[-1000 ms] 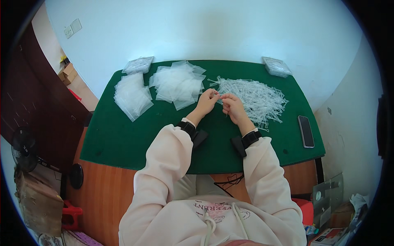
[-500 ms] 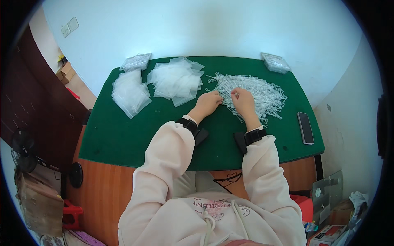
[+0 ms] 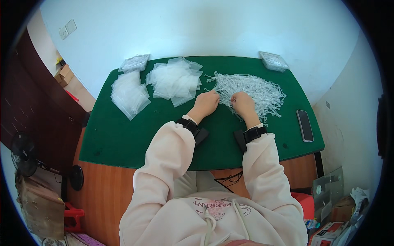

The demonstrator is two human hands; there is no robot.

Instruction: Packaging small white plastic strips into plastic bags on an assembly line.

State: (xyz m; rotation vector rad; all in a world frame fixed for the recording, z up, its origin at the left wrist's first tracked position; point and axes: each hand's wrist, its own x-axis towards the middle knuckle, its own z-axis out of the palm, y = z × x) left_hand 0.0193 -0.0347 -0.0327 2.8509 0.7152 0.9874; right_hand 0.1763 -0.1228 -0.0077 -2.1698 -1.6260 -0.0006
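A broad pile of thin clear pieces with looped ends [image 3: 262, 94] lies on the right half of the green-covered table [image 3: 119, 141]. At the pile's left edge, my left hand [image 3: 206, 103] has its fingers curled and pressed together; what they hold is too small to make out. My right hand [image 3: 243, 104] is over the pile's near side, fingers closed in a pinch, their contents hidden. Left of my hands lie a heap of clear flat plastic bags [image 3: 176, 80] and a fanned stack of similar bags [image 3: 129, 95].
Clear-wrapped packs sit at the table's back left [image 3: 134, 62] and back right [image 3: 274, 61]. A phone [image 3: 305, 126] lies near the right edge. A white wall [image 3: 197, 28] stands behind the table. A fan [image 3: 25, 151] is at the left, a red stool [image 3: 74, 217] below it.
My right hand has shifted slightly down, its fingers tucked in further. The left hand stays almost in place at the pile's edge. The bags and packs have not moved.
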